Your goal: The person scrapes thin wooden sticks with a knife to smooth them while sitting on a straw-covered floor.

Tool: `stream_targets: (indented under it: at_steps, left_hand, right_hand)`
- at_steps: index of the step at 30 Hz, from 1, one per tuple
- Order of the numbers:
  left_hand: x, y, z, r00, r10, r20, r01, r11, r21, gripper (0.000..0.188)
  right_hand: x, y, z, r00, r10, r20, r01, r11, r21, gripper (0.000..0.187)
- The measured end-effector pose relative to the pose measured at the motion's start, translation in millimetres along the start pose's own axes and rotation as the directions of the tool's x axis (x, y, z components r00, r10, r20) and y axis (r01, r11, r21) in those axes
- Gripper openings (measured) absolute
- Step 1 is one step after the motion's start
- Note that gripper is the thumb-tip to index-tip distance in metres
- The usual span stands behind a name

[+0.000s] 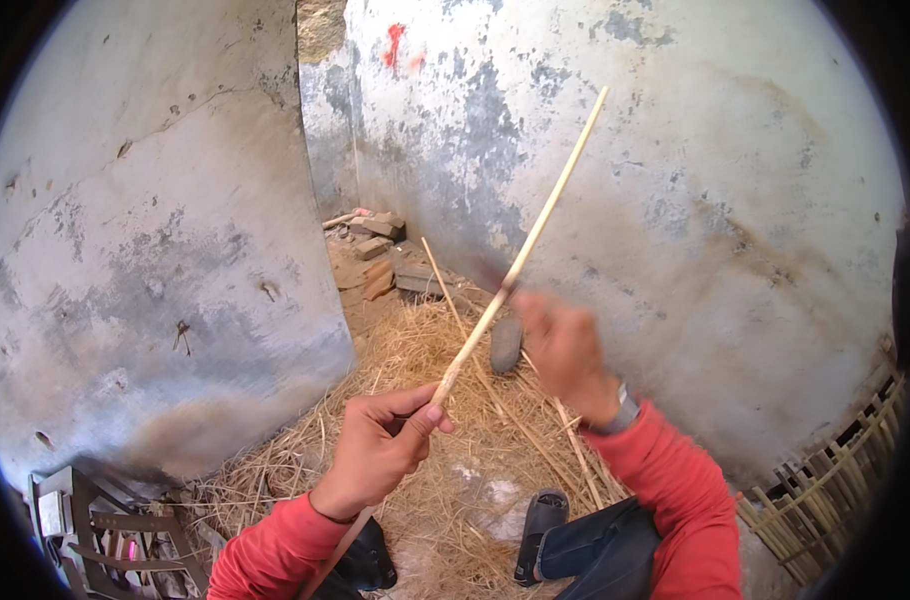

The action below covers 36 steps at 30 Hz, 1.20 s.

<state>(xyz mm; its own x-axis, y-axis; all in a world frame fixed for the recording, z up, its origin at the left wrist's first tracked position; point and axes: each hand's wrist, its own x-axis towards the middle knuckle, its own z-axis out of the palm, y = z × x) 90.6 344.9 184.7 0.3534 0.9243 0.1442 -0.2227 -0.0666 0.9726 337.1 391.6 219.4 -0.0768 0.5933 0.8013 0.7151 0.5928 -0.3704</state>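
Observation:
My left hand (380, 445) is closed round the lower part of a long pale bamboo stick (560, 185), thumb along its near side. The stick slants up and away to the right, and its lower end runs back under my left forearm. Beyond it, my right hand (565, 350) is curled and smeared by motion, close to the stick's right side. From its fingers a dark blade-like tool (493, 275) crosses the stick at about mid-length; blur hides its exact shape.
Straw and shavings (415, 350) cover the floor, with a grey stone (505, 345) and loose sticks (575, 450). Bricks (375, 235) lie in the far corner. A dark frame (135, 525) stands at lower left, a bamboo lattice (835, 490) at lower right. Worn walls (695, 200) rise on both sides.

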Motion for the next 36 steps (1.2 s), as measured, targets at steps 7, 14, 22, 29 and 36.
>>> stream_targets:
  at_steps: [7,14,22,29,36]
  left_hand:
    - [-1.9,-7.8,-10.2,0.996,-0.078,0.045,0.079,0.997,-0.014,0.031]
    - [-12.7,-12.2,-9.5,0.976,-0.189,0.111,0.195,0.979,-0.05,0.033]
    - [-15.6,-20.8,-19.6,0.94,-0.306,0.149,0.308,0.951,0.015,0.035]
    - [2.1,-24.7,-8.8,0.965,-0.221,0.142,0.226,0.974,-0.021,0.036]
    - [20.3,-27.8,13.6,0.99,-0.098,0.105,0.095,0.995,0.033,0.036]
  right_hand:
    - [-25.4,-11.7,23.8,0.987,-0.027,0.155,0.01,0.994,0.111,0.043]
    - [-33.7,9.5,7.8,0.87,0.431,0.24,-0.486,0.667,0.566,0.036]
    - [-39.6,16.1,18.4,0.827,0.484,0.286,-0.537,0.529,0.657,0.024]
    - [-38.1,-5.1,17.8,0.864,0.377,0.334,-0.503,0.64,0.581,0.018]
    - [-47.5,-14.5,8.2,0.811,0.4,0.427,-0.57,0.703,0.424,0.02]
